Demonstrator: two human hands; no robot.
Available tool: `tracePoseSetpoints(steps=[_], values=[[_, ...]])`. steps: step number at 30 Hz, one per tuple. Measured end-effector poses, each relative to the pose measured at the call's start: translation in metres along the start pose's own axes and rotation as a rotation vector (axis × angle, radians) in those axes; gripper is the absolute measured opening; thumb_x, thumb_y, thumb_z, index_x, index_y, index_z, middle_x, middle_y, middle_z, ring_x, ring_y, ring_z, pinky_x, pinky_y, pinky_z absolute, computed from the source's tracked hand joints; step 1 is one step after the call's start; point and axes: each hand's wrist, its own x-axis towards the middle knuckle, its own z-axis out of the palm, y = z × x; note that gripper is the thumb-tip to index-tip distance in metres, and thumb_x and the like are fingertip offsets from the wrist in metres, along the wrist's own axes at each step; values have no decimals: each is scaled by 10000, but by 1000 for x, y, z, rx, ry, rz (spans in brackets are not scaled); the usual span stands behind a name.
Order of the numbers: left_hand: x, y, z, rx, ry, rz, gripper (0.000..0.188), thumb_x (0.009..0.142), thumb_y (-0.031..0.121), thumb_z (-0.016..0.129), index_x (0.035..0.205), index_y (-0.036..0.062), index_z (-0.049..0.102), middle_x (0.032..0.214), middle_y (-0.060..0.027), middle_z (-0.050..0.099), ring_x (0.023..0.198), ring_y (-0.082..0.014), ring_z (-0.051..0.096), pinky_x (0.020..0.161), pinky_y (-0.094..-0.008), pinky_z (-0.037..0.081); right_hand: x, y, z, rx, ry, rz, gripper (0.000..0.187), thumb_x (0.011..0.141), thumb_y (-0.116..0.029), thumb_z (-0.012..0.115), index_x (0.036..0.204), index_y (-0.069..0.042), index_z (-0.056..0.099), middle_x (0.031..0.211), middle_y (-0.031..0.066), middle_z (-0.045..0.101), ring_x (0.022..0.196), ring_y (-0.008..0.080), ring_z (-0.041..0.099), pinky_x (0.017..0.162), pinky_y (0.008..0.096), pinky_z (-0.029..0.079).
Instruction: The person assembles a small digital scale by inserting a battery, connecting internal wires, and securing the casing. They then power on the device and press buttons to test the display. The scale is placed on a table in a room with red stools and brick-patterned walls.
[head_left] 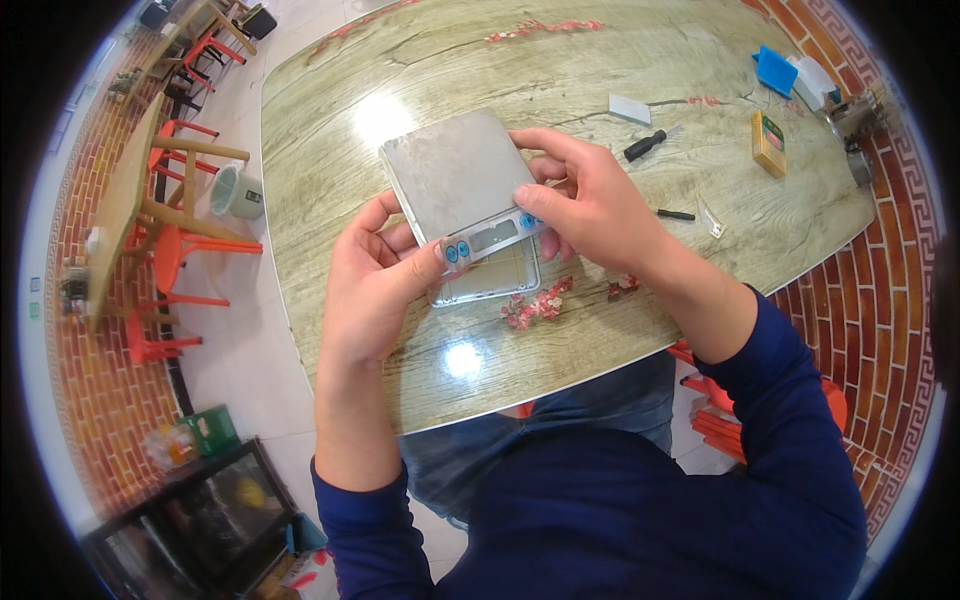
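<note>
Between both hands I hold a small digital scale (455, 165) with a square metal plate, a little display and round blue buttons along its near edge. My left hand (375, 265) grips its left side, thumb by the buttons. My right hand (575, 190) grips the right side, thumb on the near right corner of the plate. Beneath the scale lies a pale, shallow rectangular cover (490, 280), partly hidden by it. To the right on the table are a black-handled screwdriver (645, 146), a small black tool (676, 214) and a small pale triangular piece (711, 220).
The wood-patterned table (350, 340) carries a white card-like piece (629, 108), a yellow-green box (768, 145) and a blue object (775, 72) at the far right. Red stools (185, 265), another table (125, 200) and a bin (236, 192) stand at the left. Brick-patterned walls flank both sides.
</note>
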Motion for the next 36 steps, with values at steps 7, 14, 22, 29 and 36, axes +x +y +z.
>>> tracePoseSetpoints(steps=[7, 14, 22, 29, 36], values=[[3, -5, 13, -160, 98, 98, 519, 997, -44, 794, 1448, -70, 538, 1262, -224, 794, 1117, -248, 813, 959, -382, 691, -9, -3, 15, -566, 238, -871, 384, 841, -177, 909, 1156, -48, 731, 1018, 106, 669, 982, 310, 688, 800, 428, 586], [-1, -7, 26, -127, 97, 133, 502, 971, -44, 832, 1393, -60, 561, 1220, -216, 794, 1102, -242, 818, 940, -352, 697, -13, 2, 37, -515, 224, -841, 314, 834, -12, 871, 1127, -24, 761, 984, 122, 714, 839, 265, 706, 707, 378, 582], [-1, -7, 26, -108, 105, 119, 472, 958, -43, 841, 1360, -46, 594, 1203, -210, 804, 1085, -223, 821, 926, -333, 691, -16, 9, 33, -202, 166, -480, 232, 969, 99, 746, 1194, 46, 762, 975, 75, 761, 848, 117, 728, 730, 274, 582], [-1, -6, 25, -109, 107, 97, 476, 958, -35, 839, 1366, -52, 594, 1193, -207, 808, 1067, -215, 823, 910, -324, 688, -14, 6, 31, 162, 133, -138, 179, 1023, 34, 718, 1199, 52, 744, 926, 52, 749, 773, 103, 742, 695, 257, 601], [-2, -5, 27, -91, 98, 89, 494, 957, -41, 829, 1389, -57, 590, 1196, -209, 808, 1061, -212, 823, 914, -328, 687, -11, 2, 23, 257, 95, -42, 140, 1051, 13, 705, 1183, 44, 738, 939, 79, 776, 751, 119, 750, 668, 283, 625]])
